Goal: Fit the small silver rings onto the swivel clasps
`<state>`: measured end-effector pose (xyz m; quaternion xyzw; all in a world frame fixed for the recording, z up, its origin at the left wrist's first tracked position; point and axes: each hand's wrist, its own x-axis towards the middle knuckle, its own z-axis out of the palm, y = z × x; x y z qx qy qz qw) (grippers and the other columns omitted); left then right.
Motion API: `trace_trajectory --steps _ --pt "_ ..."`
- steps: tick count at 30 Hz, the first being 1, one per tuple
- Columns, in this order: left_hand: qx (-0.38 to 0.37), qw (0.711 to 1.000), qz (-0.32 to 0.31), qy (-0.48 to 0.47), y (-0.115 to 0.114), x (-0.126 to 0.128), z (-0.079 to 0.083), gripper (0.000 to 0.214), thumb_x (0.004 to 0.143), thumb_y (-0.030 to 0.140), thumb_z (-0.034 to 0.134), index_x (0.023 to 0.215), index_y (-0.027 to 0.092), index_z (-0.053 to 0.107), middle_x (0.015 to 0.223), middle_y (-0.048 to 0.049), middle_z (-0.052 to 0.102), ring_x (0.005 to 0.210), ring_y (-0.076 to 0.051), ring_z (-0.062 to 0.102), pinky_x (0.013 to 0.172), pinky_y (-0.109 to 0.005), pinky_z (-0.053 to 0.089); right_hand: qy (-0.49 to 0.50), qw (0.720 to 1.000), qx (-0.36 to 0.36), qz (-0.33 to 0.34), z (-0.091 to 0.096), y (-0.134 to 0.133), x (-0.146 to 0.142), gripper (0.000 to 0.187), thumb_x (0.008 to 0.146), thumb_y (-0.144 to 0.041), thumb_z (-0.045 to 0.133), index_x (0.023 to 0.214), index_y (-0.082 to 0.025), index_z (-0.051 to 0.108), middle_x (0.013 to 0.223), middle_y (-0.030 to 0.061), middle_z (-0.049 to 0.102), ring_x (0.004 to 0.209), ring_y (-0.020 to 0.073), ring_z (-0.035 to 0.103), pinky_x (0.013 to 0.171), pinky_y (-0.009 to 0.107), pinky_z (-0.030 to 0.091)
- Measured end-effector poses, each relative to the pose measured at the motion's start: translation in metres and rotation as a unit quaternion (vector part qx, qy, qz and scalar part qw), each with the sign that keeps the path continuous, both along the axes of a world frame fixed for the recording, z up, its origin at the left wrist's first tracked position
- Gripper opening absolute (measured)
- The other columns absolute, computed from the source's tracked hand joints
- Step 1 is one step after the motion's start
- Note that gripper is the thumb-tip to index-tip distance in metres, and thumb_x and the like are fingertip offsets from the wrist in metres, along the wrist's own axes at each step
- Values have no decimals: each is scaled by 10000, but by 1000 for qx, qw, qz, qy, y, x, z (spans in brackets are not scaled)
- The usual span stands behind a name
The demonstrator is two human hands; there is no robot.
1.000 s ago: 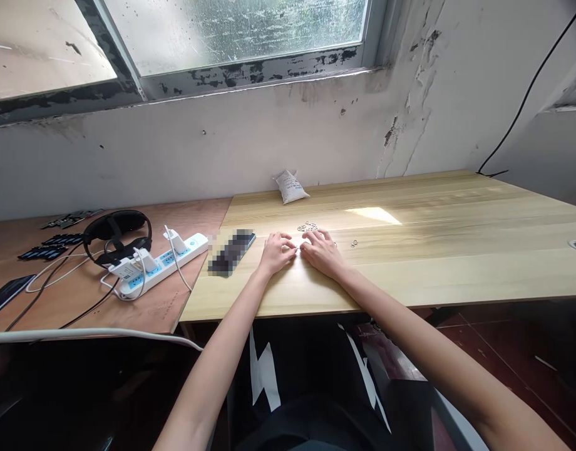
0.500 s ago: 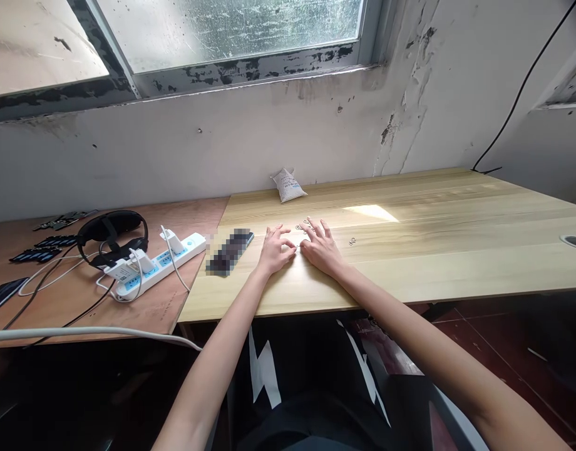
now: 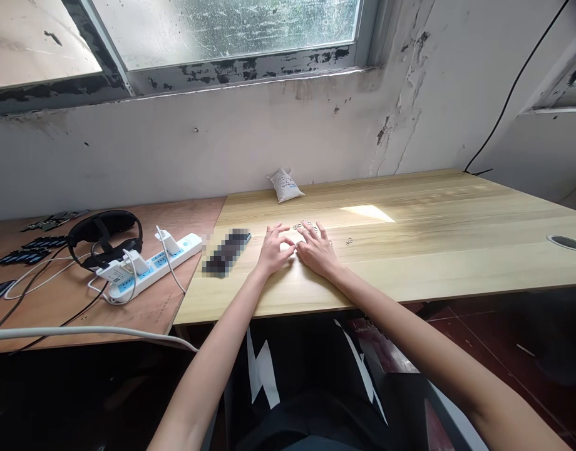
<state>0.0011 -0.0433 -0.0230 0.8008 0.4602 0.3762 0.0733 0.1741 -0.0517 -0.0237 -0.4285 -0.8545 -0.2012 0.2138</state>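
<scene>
My left hand rests on the light wooden table, thumb and forefinger pinched together. Beside it, almost touching, my right hand also has its thumb and forefinger closed, its other fingers spread forward. Whatever lies between the two pinches is too small to make out. Several small ring-like metal pieces lie just beyond my right fingertips, partly hidden by them. To the right of that hand, a small cluster of similar ring-like pieces sits on the wood.
Left of my hands lies a phone, blurred out. A white power strip with plugs and cables, and a black headset, occupy the reddish table. A small white packet stands near the wall.
The whole view has shifted slightly to the left. Both hands stay close together in nearly the same pose, with the fingertips slightly nearer each other.
</scene>
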Motion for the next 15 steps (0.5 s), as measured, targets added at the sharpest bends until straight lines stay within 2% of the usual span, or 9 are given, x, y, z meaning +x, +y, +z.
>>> trace_trajectory --steps 4,9,12,15 --pt "6 1000 -5 -3 -1 1 1 68 830 235 652 769 208 662 1279 -68 608 1394 -248 382 1199 -534 187 -2 1000 -14 0 -2 2 -5 326 946 -198 404 971 -138 724 1298 164 598 1335 305 406 1141 530 194" --pt "19 1000 10 -15 0 0 1 56 839 216 647 789 209 672 1281 -65 608 1400 -243 374 1205 -536 173 11 999 -42 26 -3 3 -8 348 964 -187 367 1095 -129 684 1264 152 614 1312 284 426 1136 505 208" --pt "17 1000 10 -14 0 -3 2 52 837 249 666 802 220 691 1279 -61 610 1399 -246 374 1197 -531 204 26 998 -52 32 -3 3 -5 347 977 -206 366 1086 -140 689 1274 144 610 1313 279 422 1130 494 214" --pt "24 999 14 -21 -1 -5 4 57 823 284 694 808 229 702 1258 -52 628 1383 -248 391 1162 -494 293 37 997 -54 41 -4 3 -1 335 985 -233 379 1059 -166 699 1316 125 588 1308 271 424 1121 482 225"
